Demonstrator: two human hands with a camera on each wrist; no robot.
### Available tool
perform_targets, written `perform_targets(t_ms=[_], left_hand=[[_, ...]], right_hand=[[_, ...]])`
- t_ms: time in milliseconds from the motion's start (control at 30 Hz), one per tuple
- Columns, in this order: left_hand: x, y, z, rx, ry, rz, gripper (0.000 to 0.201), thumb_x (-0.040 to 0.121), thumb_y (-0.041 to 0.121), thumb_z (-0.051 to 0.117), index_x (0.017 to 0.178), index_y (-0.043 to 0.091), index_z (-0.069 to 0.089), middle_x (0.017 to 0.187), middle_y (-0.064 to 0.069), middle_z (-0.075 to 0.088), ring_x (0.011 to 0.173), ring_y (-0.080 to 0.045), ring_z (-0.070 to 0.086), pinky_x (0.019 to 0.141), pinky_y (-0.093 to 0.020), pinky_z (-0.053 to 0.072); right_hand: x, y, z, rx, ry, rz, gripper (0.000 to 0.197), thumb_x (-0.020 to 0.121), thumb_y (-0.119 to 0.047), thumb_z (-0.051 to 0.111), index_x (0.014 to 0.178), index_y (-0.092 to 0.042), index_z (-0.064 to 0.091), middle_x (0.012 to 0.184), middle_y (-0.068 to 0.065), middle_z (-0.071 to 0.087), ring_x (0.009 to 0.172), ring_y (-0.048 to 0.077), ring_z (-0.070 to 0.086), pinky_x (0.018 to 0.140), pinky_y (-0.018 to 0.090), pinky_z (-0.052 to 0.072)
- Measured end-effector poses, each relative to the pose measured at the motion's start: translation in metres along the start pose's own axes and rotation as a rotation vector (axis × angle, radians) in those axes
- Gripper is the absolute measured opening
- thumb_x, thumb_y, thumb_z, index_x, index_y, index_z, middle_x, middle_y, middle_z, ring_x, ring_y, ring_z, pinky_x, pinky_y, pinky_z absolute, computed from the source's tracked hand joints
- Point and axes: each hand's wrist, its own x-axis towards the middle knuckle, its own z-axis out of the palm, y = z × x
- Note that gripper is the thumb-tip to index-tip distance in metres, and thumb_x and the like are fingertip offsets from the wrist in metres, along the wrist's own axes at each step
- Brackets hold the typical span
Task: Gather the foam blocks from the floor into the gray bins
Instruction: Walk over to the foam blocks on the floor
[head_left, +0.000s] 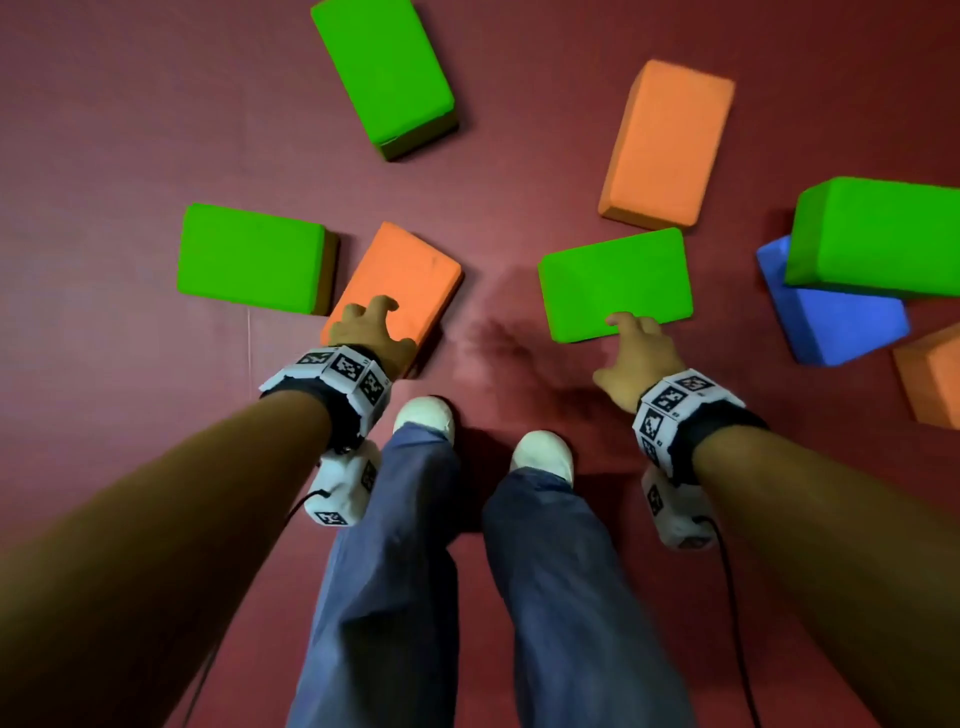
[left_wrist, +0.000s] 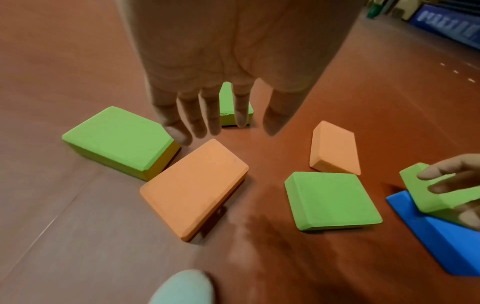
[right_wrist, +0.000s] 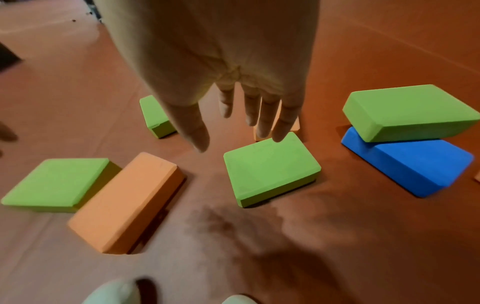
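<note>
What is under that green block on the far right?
A blue block lies under the green block, which rests tilted across it. The blue block's covered part cannot be seen.

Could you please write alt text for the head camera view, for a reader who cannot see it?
Seen from above, a person's left hand reaches over an orange block and their right hand over a green block. More green, orange and blue blocks lie scattered on the red floor.

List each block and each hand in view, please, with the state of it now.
left hand: open, over near orange block
right hand: open, over middle green block
left green block: flat on floor
far green block: on floor
far orange block: on floor
right green block: lying on blue block
</note>
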Motion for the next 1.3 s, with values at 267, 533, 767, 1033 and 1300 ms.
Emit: perform_targets(t_ms=[267,533,767,1033,1300], left_hand=[[0.149,-0.018,0.036,0.293,0.113,0.096,0.085,0.081,0.033,0.066,0.148,0.04,0.012,0.152,-0.008,0.014,0.134,-0.034,0.024,0.105,-0.047,0.034],[0.243,-0.003,0.04,0.127,-0.033,-0.013,0.103,0.068,0.041,0.08,0.146,0.042,0.012,0.155,-0.012,0.01,0.137,-0.038,0.028,0.108,-0.047,0.034],[0.23,0.014,0.041,0.218,0.042,0.0,0.108,0.052,0.045,0.087,0.136,0.036,0.019,0.14,-0.003,0.036,0.128,-0.04,0.033,0.101,-0.054,0.037],[0.152,0.049,0.04,0.243,-0.01,0.029,0.101,0.056,0.047,0.083,0.139,0.032,0.026,0.132,-0.012,0.036,0.126,-0.037,0.032,0.1,-0.047,0.036],[0.03,0.096,0.019,0.223,0.009,0.342,0.08,0.059,0.016,0.083,0.12,0.005,0.033,0.117,-0.021,0.044,0.106,-0.04,0.049,0.08,-0.048,0.042]], right_hand=[[0.143,-0.008,0.052,-0.267,-0.012,-0.124,0.079,0.077,-0.01,0.067,0.144,-0.027,0.03,0.155,0.003,0.02,0.133,0.033,0.034,0.104,0.041,0.039],[0.231,-0.022,0.08,-0.556,-0.091,-0.149,0.106,0.07,-0.016,0.071,0.149,-0.04,0.004,0.157,0.001,0.011,0.145,0.03,0.005,0.11,0.055,0.019],[0.229,-0.011,0.066,-0.735,0.029,-0.163,0.096,0.076,-0.037,0.071,0.15,-0.029,0.011,0.136,0.009,0.034,0.126,0.032,0.032,0.103,0.049,0.028],[0.14,0.041,0.066,-0.376,0.162,0.156,0.094,0.052,-0.055,0.084,0.121,-0.007,0.043,0.124,0.013,0.041,0.115,0.032,0.04,0.092,0.044,0.039],[-0.023,0.053,0.029,0.045,0.284,0.272,0.094,0.068,-0.058,0.069,0.144,-0.021,0.029,0.134,0.01,0.045,0.116,0.034,0.047,0.088,0.041,0.042]])
